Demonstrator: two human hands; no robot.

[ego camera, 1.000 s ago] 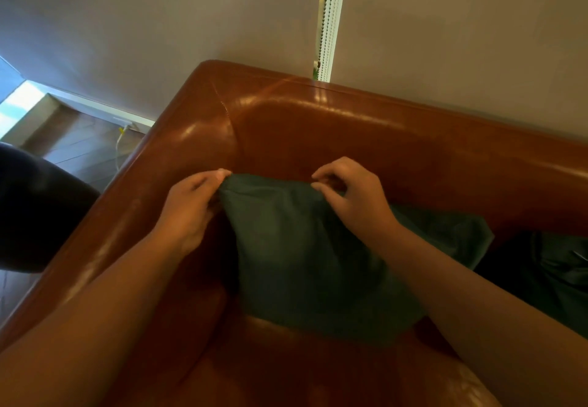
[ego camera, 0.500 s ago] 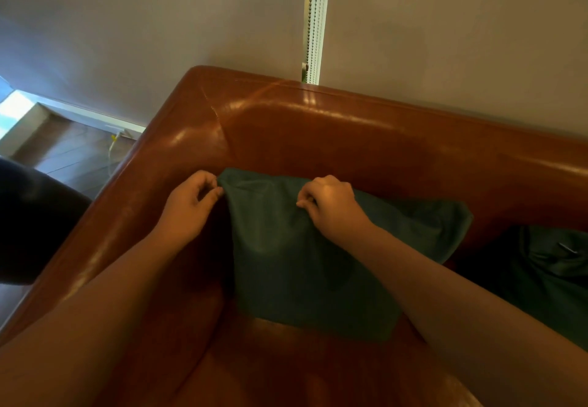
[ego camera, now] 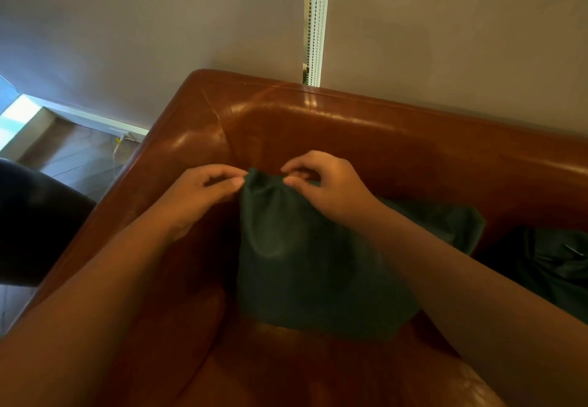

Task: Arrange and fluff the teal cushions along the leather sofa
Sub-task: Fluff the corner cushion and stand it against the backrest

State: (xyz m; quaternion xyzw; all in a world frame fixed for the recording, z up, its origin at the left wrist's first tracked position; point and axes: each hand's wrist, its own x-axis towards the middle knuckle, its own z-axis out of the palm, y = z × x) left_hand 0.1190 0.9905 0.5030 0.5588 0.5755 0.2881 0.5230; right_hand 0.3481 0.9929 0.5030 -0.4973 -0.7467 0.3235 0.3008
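A teal cushion [ego camera: 305, 260] stands upright in the left corner of the brown leather sofa [ego camera: 397, 139], leaning on the backrest. My left hand [ego camera: 203, 193] pinches its top left corner between thumb and fingers. My right hand [ego camera: 327, 187] pinches the top edge just to the right of that corner, so the fabric between the two hands is bunched. My right forearm crosses over the cushion's right half. A second teal cushion [ego camera: 553, 266] lies on the seat at the far right, partly cut off by the frame edge.
The sofa's left armrest [ego camera: 133, 202] runs along the left. Beyond it sit a dark rounded object [ego camera: 35, 225] and wooden floor with a yellow cable [ego camera: 117, 148]. A grey wall and a beaded blind cord [ego camera: 315, 24] are behind the backrest.
My right hand has slid left along the cushion's top edge until it sits close to my left hand, gathering the top corner. The left hand has kept its pinch.
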